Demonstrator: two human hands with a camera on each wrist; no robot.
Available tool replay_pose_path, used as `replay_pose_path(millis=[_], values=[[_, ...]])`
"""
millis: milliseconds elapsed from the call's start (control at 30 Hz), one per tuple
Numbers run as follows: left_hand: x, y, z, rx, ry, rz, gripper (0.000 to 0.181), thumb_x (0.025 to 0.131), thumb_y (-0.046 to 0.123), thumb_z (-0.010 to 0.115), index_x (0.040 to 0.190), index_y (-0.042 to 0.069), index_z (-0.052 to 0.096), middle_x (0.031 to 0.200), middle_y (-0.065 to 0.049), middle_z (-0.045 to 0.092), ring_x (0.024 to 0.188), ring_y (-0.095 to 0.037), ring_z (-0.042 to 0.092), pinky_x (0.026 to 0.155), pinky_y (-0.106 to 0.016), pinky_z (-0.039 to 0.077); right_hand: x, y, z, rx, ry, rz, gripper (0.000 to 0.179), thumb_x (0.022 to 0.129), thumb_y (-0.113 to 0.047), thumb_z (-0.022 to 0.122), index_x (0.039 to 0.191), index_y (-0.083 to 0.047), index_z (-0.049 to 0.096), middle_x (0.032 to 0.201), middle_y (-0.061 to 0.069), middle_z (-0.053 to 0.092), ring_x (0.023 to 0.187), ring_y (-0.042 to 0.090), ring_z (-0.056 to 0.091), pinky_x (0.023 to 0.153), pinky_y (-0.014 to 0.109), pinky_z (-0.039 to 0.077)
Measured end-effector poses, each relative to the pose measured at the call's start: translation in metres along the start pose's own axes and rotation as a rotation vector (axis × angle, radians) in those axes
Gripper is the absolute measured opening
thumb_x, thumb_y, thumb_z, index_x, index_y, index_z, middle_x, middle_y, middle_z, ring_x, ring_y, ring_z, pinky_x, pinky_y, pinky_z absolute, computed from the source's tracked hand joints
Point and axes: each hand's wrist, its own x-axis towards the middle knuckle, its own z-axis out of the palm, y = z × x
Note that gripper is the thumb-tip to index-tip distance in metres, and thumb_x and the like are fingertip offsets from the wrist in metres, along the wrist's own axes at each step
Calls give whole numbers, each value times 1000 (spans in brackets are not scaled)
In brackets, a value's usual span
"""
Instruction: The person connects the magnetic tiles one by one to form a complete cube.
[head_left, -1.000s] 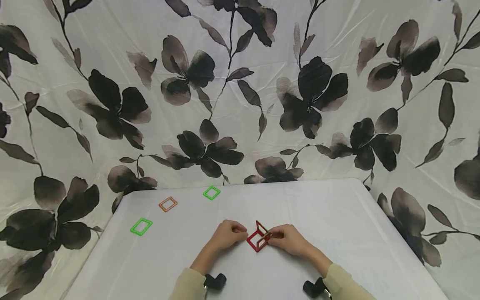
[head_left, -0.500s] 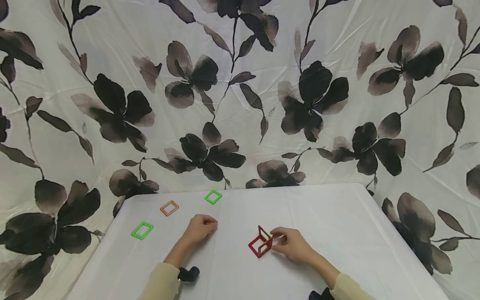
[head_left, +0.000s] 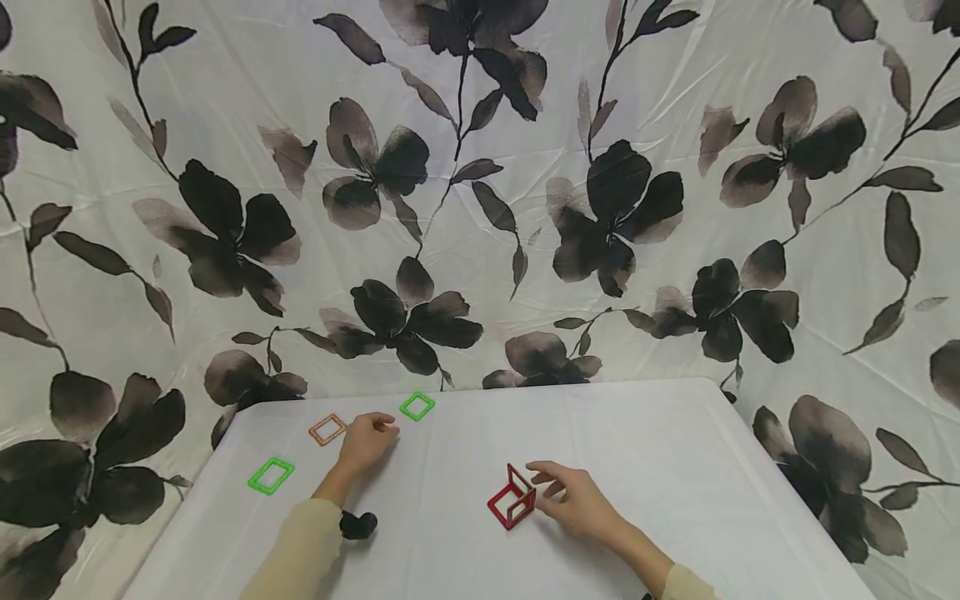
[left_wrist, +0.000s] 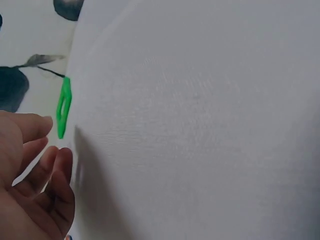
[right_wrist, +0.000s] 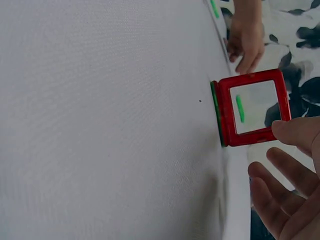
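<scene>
On the table (head_left: 637,467), near its middle: red frames (head_left: 508,515) met at their edges, one lying flat and two standing upright on it.
Green strip (right_wrist: 217,115): in the right wrist view it ran along the red edge nearest the table; what it belonged to could not be told.
Right hand (head_left: 577,500): was just beside the red frames, its fingers spread loosely and gripping nothing. In its wrist view the thumb overlapped one red corner; whether it touched could not be told.
Orange frame (head_left: 316,437): lay flat toward the table's far left.
Left hand (head_left: 366,442): was just right of the orange frame, holding nothing, its fingers loosely bent, with a gap between thumb and fingers in the left wrist view.
Far green frame (head_left: 408,414): lay flat near the back edge, right of the orange one and near the left hand.
Near green frame (head_left: 260,487): lay closer to the person, at the table's left side.
Sleeves (head_left: 292,554): were pale yellow, with a black device (head_left: 358,525) at the left wrist.
Backdrop (head_left: 480,242): hung behind the table, white with dark flowers.
</scene>
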Motion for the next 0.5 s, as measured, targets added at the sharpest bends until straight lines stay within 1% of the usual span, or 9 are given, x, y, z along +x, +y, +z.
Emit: replay_pose_path(millis=[133,233,333,400,500], values=[[7,-8,8,23,1,-20,34,85,18,73,111,-2,67,91,-10,66,79,-23,59,69,-39,48,-2,1,4,45,-23,24,44,87,-4,71,130,-7,59,110,9,68,85,11,65,68,26,52],[11,-9,12,29,6,-31,40,83,21,75,114,-2,66,92,-10,65,80,-23,58,70,-40,48,-3,0,6,77,-21,14,42,87,-4,71,127,-10,61,110,11,68,84,12,65,69,26,52],[15,-8,12,37,21,-32,44,83,22,76,117,-4,64,91,-11,62,79,-24,55,70,-41,46,-1,-2,7,85,-4,-11,41,88,-3,70,128,-9,61,112,11,67,85,12,65,71,27,52],[17,-6,11,49,26,-35,46,83,23,76,118,-3,63,91,-11,62,80,-25,55,71,-41,46,0,-3,8,97,8,-29,40,88,-1,69,127,-7,62,113,11,67,87,13,65,72,28,52],[17,-6,9,79,15,-44,49,83,25,76,120,-3,63,93,-10,63,81,-25,56,71,-42,46,-2,-4,11,126,22,-47,34,89,0,67,123,-4,65,114,12,68,88,13,65,72,28,52]])
